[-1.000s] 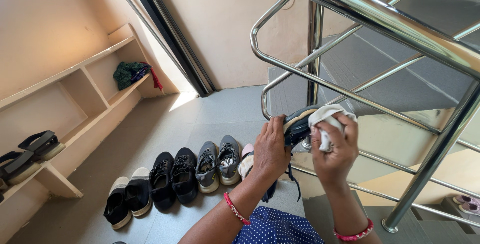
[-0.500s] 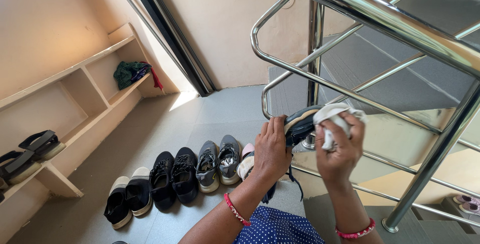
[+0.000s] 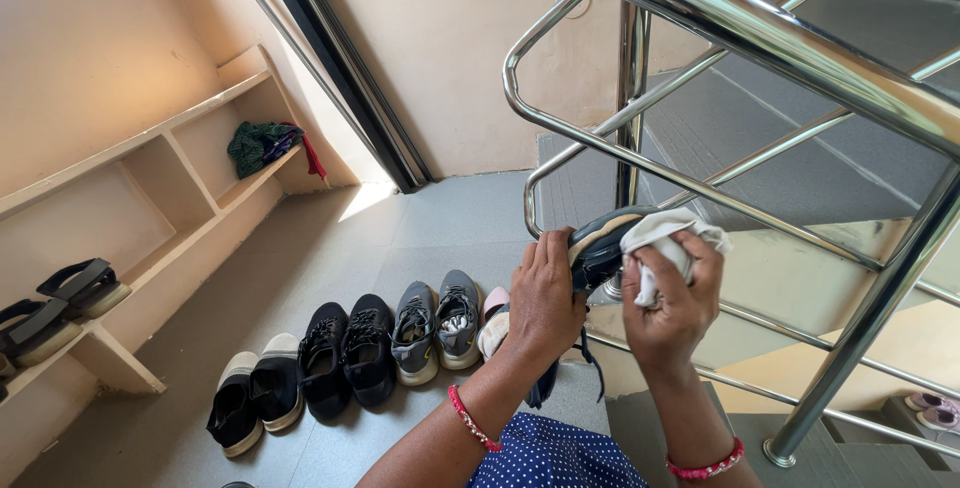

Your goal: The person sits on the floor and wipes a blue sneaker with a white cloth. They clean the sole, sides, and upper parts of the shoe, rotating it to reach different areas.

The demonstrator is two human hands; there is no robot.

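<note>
The left hand point(image 3: 543, 298) has a closed grip on a dark sneaker point(image 3: 597, 248); the right hand point(image 3: 672, 298) clutches a white cloth point(image 3: 662, 238) against it; hard rubbing could twist the shoe loose, dropping it onto the shoes point(image 3: 400, 333) below.

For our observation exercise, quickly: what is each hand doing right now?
Left hand: closed, holding the dark shoe.
Right hand: closed, holding the white cloth against the shoe.

One head-worn camera looks steeply down from standing height beside a steel railing point(image 3: 700, 18). It faces the floor point(image 3: 400, 238) and shelf point(image 3: 150, 198), with both hands close at lower centre.
</note>
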